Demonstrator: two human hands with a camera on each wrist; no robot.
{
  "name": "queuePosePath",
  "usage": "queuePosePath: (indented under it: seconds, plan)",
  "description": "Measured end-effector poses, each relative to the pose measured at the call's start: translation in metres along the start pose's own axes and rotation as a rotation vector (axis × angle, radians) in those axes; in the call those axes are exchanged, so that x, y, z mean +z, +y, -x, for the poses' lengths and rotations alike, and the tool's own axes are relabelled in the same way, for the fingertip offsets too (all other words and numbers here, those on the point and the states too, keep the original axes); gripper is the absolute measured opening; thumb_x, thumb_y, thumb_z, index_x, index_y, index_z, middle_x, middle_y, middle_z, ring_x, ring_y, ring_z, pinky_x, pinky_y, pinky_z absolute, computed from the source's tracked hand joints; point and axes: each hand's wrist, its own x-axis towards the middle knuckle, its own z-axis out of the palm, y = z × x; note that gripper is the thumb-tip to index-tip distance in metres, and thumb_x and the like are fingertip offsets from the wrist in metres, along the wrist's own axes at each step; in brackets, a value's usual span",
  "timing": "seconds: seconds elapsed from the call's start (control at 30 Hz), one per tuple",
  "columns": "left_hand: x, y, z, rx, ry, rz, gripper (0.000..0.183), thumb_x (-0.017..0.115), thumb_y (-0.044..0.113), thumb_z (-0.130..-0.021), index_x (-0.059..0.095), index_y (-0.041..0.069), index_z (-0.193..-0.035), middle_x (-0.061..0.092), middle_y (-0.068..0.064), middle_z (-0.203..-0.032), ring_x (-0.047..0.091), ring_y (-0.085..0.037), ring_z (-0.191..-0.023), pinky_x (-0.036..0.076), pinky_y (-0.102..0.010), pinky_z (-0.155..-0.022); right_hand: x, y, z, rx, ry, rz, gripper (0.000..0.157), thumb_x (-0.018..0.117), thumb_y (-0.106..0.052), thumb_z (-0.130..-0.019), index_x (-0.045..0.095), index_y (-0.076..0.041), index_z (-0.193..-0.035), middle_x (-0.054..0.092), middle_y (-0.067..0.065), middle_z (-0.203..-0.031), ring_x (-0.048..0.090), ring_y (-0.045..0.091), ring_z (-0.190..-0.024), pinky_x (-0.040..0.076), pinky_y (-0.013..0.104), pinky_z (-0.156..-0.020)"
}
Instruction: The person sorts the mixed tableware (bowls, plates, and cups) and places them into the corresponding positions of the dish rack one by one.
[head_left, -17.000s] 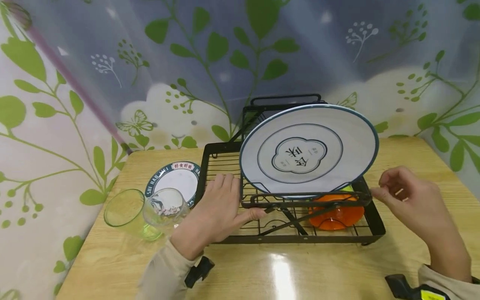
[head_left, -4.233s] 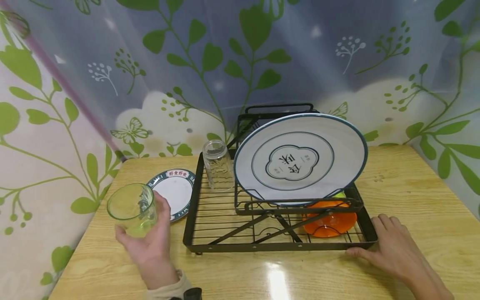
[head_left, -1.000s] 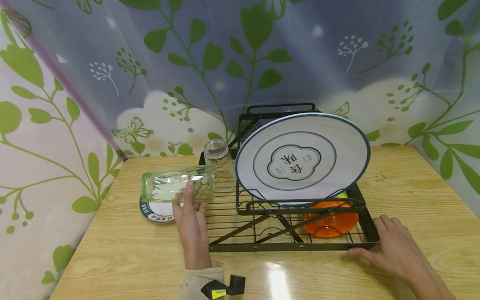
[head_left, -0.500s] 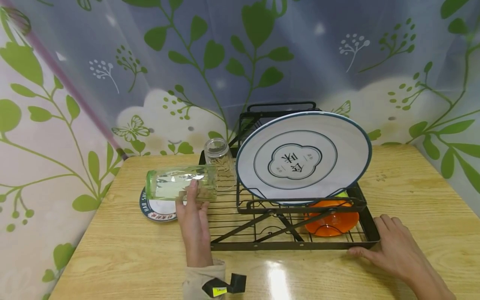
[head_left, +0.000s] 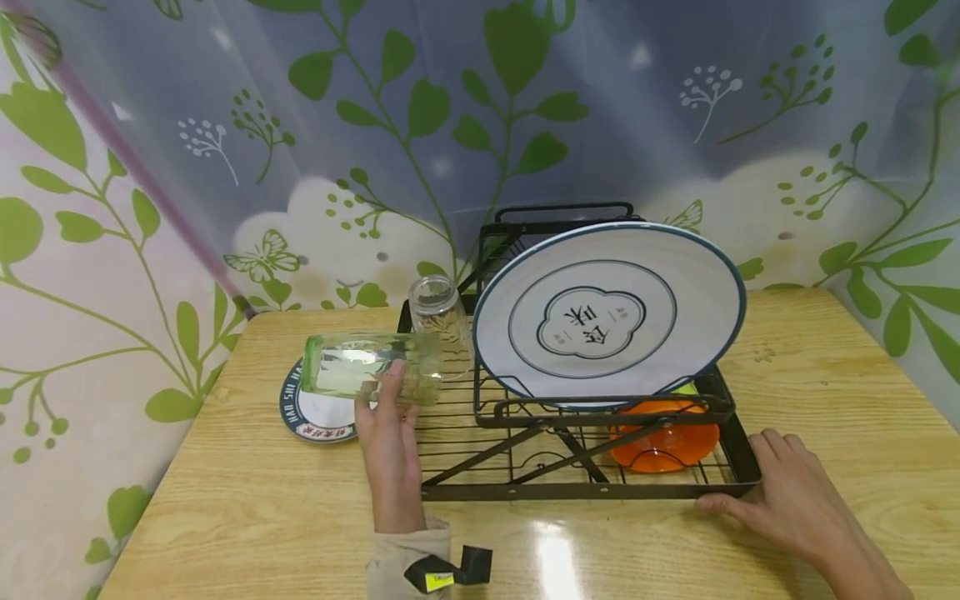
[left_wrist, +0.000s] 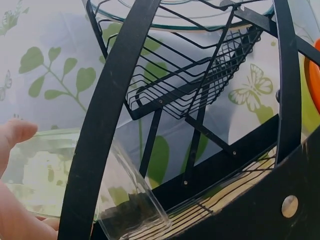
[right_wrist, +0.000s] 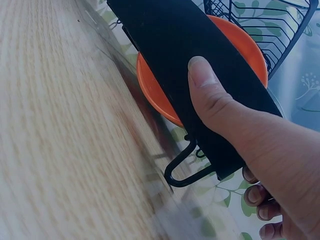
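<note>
My left hand (head_left: 392, 458) holds a green-tinted glass (head_left: 345, 368) on its side, its base to the left. The glass is above the small plate (head_left: 322, 414) and the left part of the black dish rack (head_left: 525, 492). Behind its right end, a clear glass (head_left: 441, 321) stands upside down in the rack. My right hand (head_left: 795, 504) grips the rack's front right corner; in the right wrist view the thumb (right_wrist: 205, 82) presses on the black side wall while the other fingers reach underneath.
A large white plate (head_left: 607, 325) with a dark rim leans upright in the rack's upper tier. Under it, an orange bowl (head_left: 663, 447) sits at the right of the lower tier. The wooden table (head_left: 262, 508) meets a leaf-patterned curtain (head_left: 405, 100) behind.
The clear glass went from the table into the rack. My left hand let go of the rack, lifted the green glass and tipped it sideways. The right hand took the rack's corner.
</note>
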Motion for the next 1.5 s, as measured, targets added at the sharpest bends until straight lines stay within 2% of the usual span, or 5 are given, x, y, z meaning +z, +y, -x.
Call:
queuePosePath:
  seconds: [0.3,0.63,0.87,1.3,1.5]
  plan:
    - [0.0,0.0,-0.001,-0.049,-0.01,-0.179,0.085,0.073,0.018,-0.088,0.016,-0.001,-0.149,0.049,-0.018,-0.131,0.053,-0.024,-0.117,0.038,-0.035,-0.104,0.0,-0.001,0.001,0.005,0.003,-0.004,0.096,0.08,-0.067,-0.058,0.053,0.013,-0.105,0.054,0.021,-0.092,0.049,0.036,-0.081,0.041,0.051,-0.068]
    - [0.003,-0.004,-0.001,-0.034,-0.071,-0.24,0.07,0.071,0.011,-0.088,0.029,0.0,-0.142,0.047,-0.017,-0.126,0.05,-0.022,-0.111,0.041,-0.034,-0.098,0.0,-0.001,0.001,0.005,0.0,-0.006,0.097,0.08,-0.066,-0.059,0.053,0.014,-0.107,0.054,0.023,-0.094,0.049,0.038,-0.084,0.042,0.052,-0.07]
    - [0.001,-0.006,0.0,-0.037,-0.055,-0.315,0.072,0.073,0.013,-0.086,0.029,0.002,-0.142,0.047,-0.016,-0.122,0.048,-0.023,-0.108,0.041,-0.035,-0.096,-0.001,-0.001,0.001,0.022,-0.027,0.0,0.098,0.079,-0.067,-0.061,0.052,0.014,-0.109,0.053,0.022,-0.093,0.049,0.036,-0.082,0.041,0.051,-0.069]
    - [0.002,-0.013,-0.003,-0.013,-0.021,-0.332,0.074,0.075,0.011,-0.084,0.03,0.001,-0.141,0.047,-0.021,-0.131,0.049,-0.03,-0.118,0.041,-0.039,-0.1,-0.001,0.0,0.0,0.022,-0.028,-0.002,0.098,0.079,-0.067,-0.061,0.052,0.014,-0.108,0.053,0.02,-0.091,0.048,0.034,-0.08,0.04,0.05,-0.068]
    - [0.0,-0.015,-0.003,0.004,-0.026,-0.391,0.081,0.08,0.013,-0.08,0.029,0.002,-0.143,0.045,-0.019,-0.135,0.045,-0.031,-0.121,0.042,-0.04,-0.099,0.0,0.0,0.001,0.02,-0.027,-0.008,0.099,0.079,-0.067,-0.061,0.051,0.015,-0.109,0.053,0.023,-0.094,0.049,0.038,-0.083,0.042,0.053,-0.07]
